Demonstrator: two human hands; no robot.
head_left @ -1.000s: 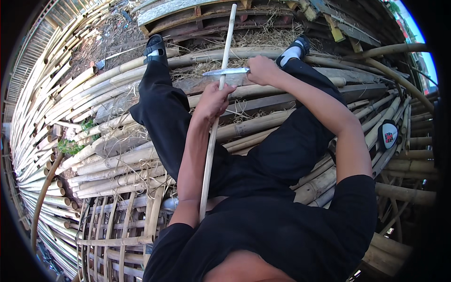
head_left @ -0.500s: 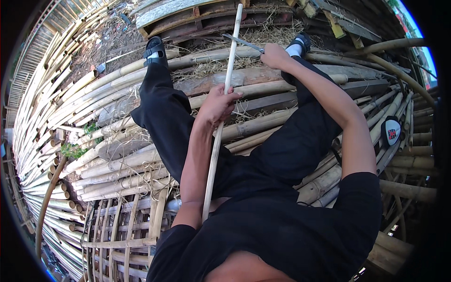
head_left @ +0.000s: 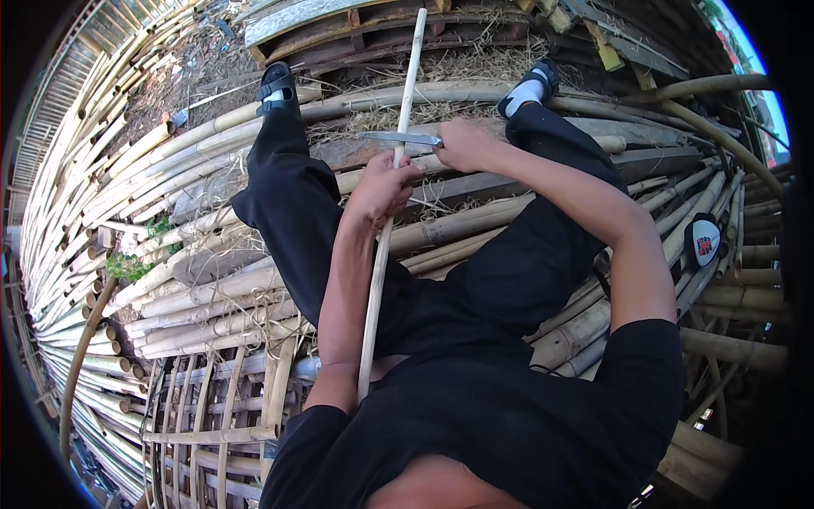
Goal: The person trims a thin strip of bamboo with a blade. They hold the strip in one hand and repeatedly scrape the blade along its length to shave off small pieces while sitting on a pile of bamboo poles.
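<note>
A long, pale bamboo stick [head_left: 409, 81] slants from my waist up past my hands, its far end in front of a wooden pallet. My left hand [head_left: 383, 187] is closed around it near the middle. In my right hand [head_left: 466, 146] is a knife [head_left: 398, 137], gripped by its handle, which my fingers mostly hide. The knife's blade lies across the stick just beyond my left hand and points left. Blade and stick appear to touch. The stick's near end rests against my body.
Bamboo poles [head_left: 203, 293] lie beneath and around my legs. A wooden pallet [head_left: 322, 25] stands ahead, with straw-like shavings [head_left: 475, 64] before it. At left is a woven bamboo lattice [head_left: 208, 433]. A black-and-white cap [head_left: 703, 240] sits on poles at right.
The knife and my right hand have come along the stick toward me, from near its far end to just beyond my left hand. The stick's far end has shifted slightly left.
</note>
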